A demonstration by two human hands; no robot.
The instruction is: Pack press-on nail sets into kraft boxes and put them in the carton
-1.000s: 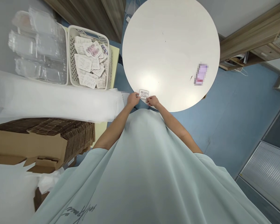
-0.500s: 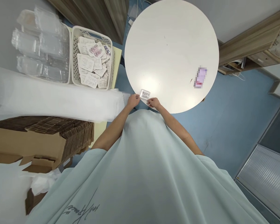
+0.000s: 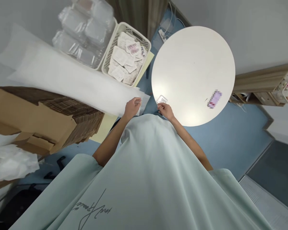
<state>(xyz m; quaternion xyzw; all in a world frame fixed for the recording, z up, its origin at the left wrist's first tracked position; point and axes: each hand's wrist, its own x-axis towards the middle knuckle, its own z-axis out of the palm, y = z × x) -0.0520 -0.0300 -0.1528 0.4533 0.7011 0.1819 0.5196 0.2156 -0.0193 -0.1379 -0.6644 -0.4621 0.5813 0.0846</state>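
My right hand (image 3: 166, 111) is at the near left edge of the round white table (image 3: 194, 76). Its fingers are closed at the lower edge of a small, flat clear case (image 3: 162, 99) with rows of small dark marks or pieces; the fingers cover part of it. My left hand (image 3: 132, 108) is apart from the case, over the near end of a stack of thin white sheets (image 3: 91, 86). Its fingers are loosely curled with a gap to the thumb, and I see nothing clearly held; whether it touches the sheets I cannot tell.
A white basket (image 3: 147, 44) holds many printed cards. Beside it, clear plastic packages (image 3: 74, 24) fill another container. Folded brown cardboard boxes (image 3: 50, 118) stand at the left. A pixelated purple object (image 3: 214, 99) lies on the table's right side. A power strip (image 3: 162, 35) is behind.
My left hand has let go of the case and moved left to the white sheets. My right hand stays at the case. The view has turned, shifting everything around.
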